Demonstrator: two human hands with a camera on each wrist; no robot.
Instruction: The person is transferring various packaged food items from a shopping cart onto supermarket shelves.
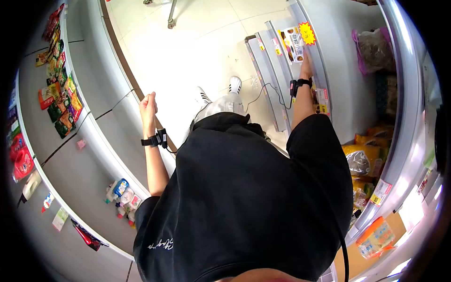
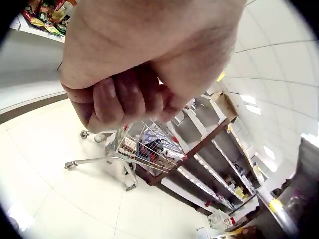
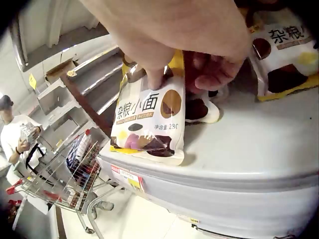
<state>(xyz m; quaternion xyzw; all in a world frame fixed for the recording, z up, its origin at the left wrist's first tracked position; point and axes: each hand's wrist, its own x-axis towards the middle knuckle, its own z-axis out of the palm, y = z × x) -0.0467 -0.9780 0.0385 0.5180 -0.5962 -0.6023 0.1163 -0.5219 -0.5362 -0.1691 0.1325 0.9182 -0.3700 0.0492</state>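
Note:
A white and yellow bag of noodles (image 3: 144,124) with dark bean-like spots stands at the front of a grey shelf (image 3: 249,134). My right hand (image 3: 172,30) pinches it near the top, one finger pressed on its printed face and others curled behind. In the head view the same bag of noodles (image 1: 292,44) lies beyond my right hand (image 1: 306,68). Another similar bag (image 3: 202,109) is partly hidden behind it, and a further bag (image 3: 286,55) sits to the right. My left hand (image 1: 148,108) is raised near the opposite shelf, fingers curled into the palm, with nothing seen in it.
A shopping cart (image 3: 70,191) with goods in it stands in the aisle beside another person (image 3: 22,134). Snack packets (image 1: 61,101) and bottles (image 1: 124,195) occupy the left shelving. Yellow bags (image 1: 366,157) fill part of the right shelf. Price tags (image 3: 127,179) line the shelf's edge.

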